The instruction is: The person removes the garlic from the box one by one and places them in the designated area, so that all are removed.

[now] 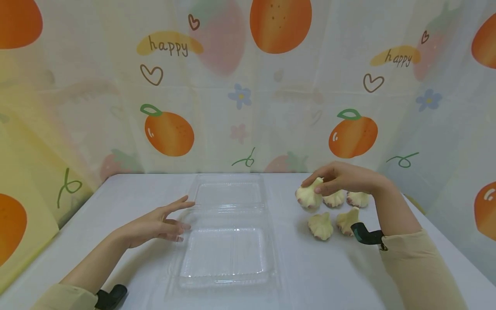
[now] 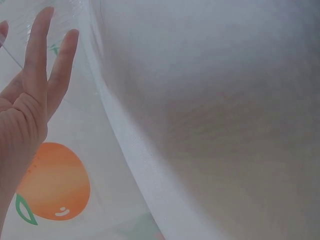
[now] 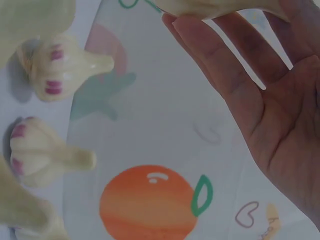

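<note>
In the head view my right hand (image 1: 345, 177) pinches a garlic bulb (image 1: 308, 197) by its upper part, thumb on one side and fingers on the other. The right wrist view shows just the lower edge of this held garlic bulb (image 3: 215, 7) at the top. Close by on the table are several more garlic bulbs (image 1: 320, 226), cream with purplish marks. A clear plastic clamshell box (image 1: 228, 280) lies unfolded in the middle. My left hand (image 1: 155, 224) is at its left side, fingers loosely extended; whether they touch the box I cannot tell.
A white cover lies over the table (image 1: 294, 275). Behind it hangs a curtain (image 1: 217, 107) printed with oranges and strawberries. Dark wrist straps (image 1: 366, 234) sit at both sleeve cuffs.
</note>
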The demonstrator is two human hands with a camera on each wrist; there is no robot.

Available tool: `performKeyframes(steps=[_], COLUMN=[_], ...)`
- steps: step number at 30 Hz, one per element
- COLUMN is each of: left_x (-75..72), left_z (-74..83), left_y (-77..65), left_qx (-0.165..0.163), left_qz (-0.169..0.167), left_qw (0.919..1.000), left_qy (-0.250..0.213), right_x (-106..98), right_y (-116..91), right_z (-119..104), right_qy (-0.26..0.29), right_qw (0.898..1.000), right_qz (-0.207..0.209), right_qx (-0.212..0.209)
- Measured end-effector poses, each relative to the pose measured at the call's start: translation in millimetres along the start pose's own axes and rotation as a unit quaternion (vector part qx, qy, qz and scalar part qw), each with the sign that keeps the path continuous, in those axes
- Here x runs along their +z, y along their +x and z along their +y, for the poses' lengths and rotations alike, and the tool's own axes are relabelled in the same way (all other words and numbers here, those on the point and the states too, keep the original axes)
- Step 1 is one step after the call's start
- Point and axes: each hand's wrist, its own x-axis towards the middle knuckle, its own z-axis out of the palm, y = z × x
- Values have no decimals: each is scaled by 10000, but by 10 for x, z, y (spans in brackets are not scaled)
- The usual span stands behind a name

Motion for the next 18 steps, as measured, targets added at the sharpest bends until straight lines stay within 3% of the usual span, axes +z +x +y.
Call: performKeyframes(steps=[9, 18], left_x=[2, 1], left_z=[-4, -1], left_y=[4, 5], left_qx=[41, 46], left_qz=[-40, -28], left_qw=[10000, 10000], left_qy=[-25, 6], right_x=[-77, -142], right_y=[-165, -336], right_z=[246, 358], right_qy=[84, 87], right_qw=[9997, 9991], right_qz=[209, 425], right_qx=[-48, 10])
